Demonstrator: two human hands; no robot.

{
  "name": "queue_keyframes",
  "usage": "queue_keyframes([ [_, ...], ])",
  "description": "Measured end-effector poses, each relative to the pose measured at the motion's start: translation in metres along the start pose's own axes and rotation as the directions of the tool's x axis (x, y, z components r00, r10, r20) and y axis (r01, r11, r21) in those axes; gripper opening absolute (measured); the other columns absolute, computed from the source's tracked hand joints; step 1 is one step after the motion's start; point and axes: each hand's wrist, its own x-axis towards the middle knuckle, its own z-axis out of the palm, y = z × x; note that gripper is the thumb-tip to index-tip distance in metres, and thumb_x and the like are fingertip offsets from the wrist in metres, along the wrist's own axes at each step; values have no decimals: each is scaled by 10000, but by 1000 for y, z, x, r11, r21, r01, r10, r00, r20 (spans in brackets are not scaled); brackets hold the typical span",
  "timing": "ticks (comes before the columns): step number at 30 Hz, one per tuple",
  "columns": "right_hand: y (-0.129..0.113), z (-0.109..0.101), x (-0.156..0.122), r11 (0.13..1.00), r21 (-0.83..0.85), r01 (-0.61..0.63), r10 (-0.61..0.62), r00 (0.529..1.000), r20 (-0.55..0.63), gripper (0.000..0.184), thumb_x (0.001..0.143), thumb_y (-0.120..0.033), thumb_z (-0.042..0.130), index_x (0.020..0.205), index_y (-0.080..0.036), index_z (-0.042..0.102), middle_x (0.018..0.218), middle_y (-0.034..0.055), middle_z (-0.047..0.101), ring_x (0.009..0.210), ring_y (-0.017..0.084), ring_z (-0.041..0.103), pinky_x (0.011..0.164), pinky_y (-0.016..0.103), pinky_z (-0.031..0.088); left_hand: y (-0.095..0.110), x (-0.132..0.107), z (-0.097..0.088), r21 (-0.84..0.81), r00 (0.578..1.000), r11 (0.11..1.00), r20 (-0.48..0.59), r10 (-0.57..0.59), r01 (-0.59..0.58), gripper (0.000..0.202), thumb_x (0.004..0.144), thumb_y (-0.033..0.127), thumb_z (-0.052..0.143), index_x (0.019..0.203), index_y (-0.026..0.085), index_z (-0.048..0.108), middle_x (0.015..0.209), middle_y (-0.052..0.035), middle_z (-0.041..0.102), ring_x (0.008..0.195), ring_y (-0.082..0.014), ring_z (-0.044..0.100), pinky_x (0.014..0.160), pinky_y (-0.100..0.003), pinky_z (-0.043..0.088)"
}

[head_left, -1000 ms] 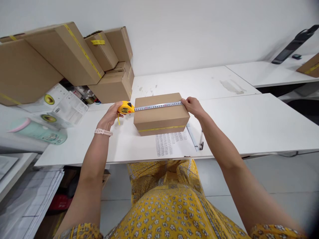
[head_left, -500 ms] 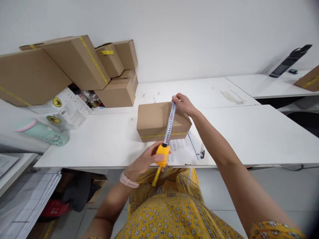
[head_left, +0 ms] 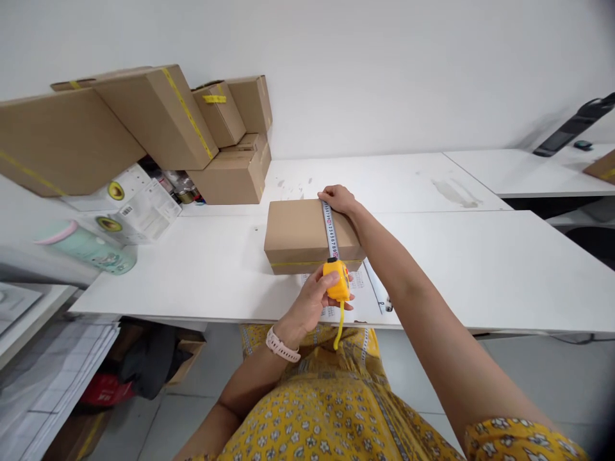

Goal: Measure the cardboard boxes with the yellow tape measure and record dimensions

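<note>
A small brown cardboard box [head_left: 298,234] with a yellow tape band lies on the white table [head_left: 480,256]. My left hand [head_left: 314,301] grips a yellow tape measure [head_left: 337,280] at the box's near edge. Its white blade [head_left: 329,234] runs front to back across the box top. My right hand [head_left: 339,198] pinches the blade's end against the far edge of the box. A printed sheet [head_left: 358,298] lies under the box's near side.
A pile of cardboard boxes [head_left: 158,121] leans at the back left, with white packages [head_left: 122,205] and a mint-green bottle [head_left: 86,246] below. A pen [head_left: 379,291] lies by the sheet. Another table [head_left: 533,169] stands to the right.
The tape first lay along the box's length, left to right. My left hand carried the tape measure round to the near side, and the blade now spans the width, drawn shorter.
</note>
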Motion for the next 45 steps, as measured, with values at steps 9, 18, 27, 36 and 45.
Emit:
queue_keyframes([
  [9,-7,3,9,998,-57,13,-14,1000,-26,331,948,-433,615,705,-214,562,780,33,622,789,180,530,807,349,417,-1,-2,8,10,1000,1000,-23,-9,9,578,721,595,795,1107,193,642,1123,-102,655,753,-186,694,599,-328,606],
  [18,45,-41,-104,938,336,87,93,869,-486,495,943,-715,499,969,-243,646,851,47,683,837,185,635,800,339,510,7,-57,-78,391,833,864,-319,452,-318,730,704,441,869,1325,328,502,1150,-53,644,892,-208,695,715,-345,645],
  [27,41,-18,-165,990,-114,79,-104,965,-240,686,896,-737,545,1425,-301,562,1150,96,739,865,272,656,837,474,531,36,-17,-133,428,809,830,-303,504,-357,604,702,436,781,1225,242,549,1048,-16,627,633,-140,682,524,-312,627],
  [36,2,-39,-71,930,-337,145,-299,830,-470,419,973,-603,477,893,-241,672,1157,139,685,1130,332,578,936,497,494,98,5,-108,445,758,735,-169,630,-511,579,679,389,830,1197,268,599,1406,-89,625,786,-177,719,563,-320,653],
  [45,-15,-20,-42,833,-510,214,-407,861,-305,409,1022,-216,257,1221,-224,614,1121,130,729,1025,315,607,940,471,407,-5,-3,-54,284,965,922,57,256,-262,632,716,449,861,1236,254,561,1338,-101,635,812,-146,654,600,-265,616],
])
